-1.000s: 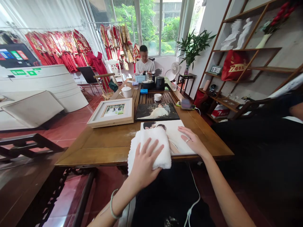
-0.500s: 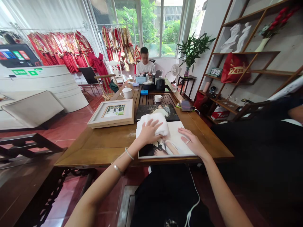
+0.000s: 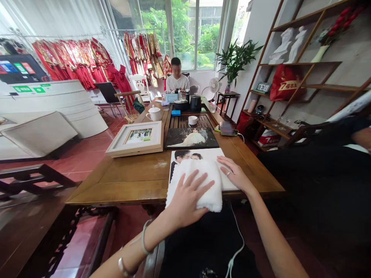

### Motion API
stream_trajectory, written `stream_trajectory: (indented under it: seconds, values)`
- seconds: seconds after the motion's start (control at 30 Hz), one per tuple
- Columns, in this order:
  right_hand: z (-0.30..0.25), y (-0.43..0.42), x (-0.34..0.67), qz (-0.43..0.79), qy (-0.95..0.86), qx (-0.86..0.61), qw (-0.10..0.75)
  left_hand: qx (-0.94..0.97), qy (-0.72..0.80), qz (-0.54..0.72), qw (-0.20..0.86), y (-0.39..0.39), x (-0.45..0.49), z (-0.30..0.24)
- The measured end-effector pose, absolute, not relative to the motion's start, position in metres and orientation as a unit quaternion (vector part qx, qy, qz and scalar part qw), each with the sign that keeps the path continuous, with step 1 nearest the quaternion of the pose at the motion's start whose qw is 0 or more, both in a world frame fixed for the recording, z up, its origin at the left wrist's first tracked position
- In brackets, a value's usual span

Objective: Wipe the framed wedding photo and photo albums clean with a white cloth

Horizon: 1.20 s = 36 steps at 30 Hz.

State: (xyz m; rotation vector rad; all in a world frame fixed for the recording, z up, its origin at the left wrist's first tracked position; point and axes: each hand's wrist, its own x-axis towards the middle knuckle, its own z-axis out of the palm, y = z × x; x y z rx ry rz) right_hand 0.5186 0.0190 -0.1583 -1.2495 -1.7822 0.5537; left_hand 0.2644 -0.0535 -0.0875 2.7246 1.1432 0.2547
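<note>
A large unframed photo print (image 3: 203, 156) of a couple lies at the near edge of the wooden table (image 3: 133, 177). My left hand (image 3: 187, 200) lies flat with fingers spread on a white towel (image 3: 203, 181) that covers the print's near half and hangs over the table edge. My right hand (image 3: 236, 173), a ring on one finger, rests flat on the print's right side, touching the towel's edge.
A white framed photo (image 3: 137, 138) and a dark photo print (image 3: 191, 138) lie further up the table, then a tea tray with cups and kettles (image 3: 188, 112). A person sits at the far end. Shelves stand to the right, red garments hang at left.
My left hand has drawn the towel from the print's far edge back toward me, so the faces on the print show again. My right hand stayed in place.
</note>
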Motion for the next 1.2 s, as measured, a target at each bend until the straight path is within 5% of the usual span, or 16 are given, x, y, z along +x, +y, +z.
stream_trajectory:
  seconds: [0.73,1.2]
  values:
    - [-0.16,0.02,0.518,0.224,-0.71,-0.499,0.444,0.899,0.435,0.056,0.009,0.064,0.292,-0.087]
    - [-0.161,0.02,0.52,0.237,-0.711,-0.48,0.457,0.913,0.396,0.092,0.038,-0.062,0.306,-0.101]
